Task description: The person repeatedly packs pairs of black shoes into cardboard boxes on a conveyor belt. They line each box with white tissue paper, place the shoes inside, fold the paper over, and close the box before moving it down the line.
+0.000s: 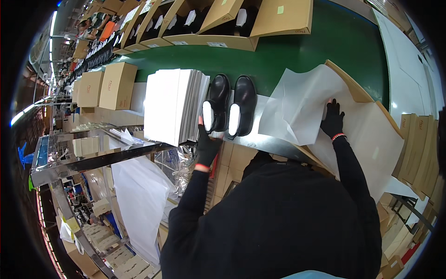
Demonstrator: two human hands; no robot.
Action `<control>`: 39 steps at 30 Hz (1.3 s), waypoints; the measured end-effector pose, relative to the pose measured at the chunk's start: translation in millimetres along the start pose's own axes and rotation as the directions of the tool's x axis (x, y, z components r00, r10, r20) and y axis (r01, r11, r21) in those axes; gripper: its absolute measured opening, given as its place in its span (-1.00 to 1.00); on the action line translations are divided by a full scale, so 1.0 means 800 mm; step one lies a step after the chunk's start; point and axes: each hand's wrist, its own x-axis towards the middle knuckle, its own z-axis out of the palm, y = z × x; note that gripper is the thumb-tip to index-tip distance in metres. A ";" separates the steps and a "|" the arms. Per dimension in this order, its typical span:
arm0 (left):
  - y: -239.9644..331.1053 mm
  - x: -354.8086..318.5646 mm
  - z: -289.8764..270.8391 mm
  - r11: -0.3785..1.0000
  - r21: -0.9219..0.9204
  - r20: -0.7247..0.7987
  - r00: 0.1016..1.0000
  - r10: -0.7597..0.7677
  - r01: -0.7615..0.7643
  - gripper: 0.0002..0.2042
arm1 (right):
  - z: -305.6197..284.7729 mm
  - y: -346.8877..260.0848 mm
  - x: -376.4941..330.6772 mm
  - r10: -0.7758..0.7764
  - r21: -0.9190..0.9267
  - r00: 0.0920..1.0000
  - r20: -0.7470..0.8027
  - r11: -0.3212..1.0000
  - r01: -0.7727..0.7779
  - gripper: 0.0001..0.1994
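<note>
My left hand grips the left black shoe at the bench edge; my right hand lies flat, released, on tissue paper beside open green belt.

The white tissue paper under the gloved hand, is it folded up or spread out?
Spread out: the white tissue paper lies open over the cardboard box.

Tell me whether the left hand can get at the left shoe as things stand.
Probably yes. The left hand is already at the heel of the left shoe, and nothing lies between them. The paper stack sits beside the shoe but does not block it.
</note>
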 end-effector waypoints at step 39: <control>0.215 0.134 0.263 0.793 0.073 0.581 0.672 0.460 -0.605 -0.52 | -0.025 0.041 -0.088 0.290 0.553 0.846 0.448 -0.833 -0.008 -0.63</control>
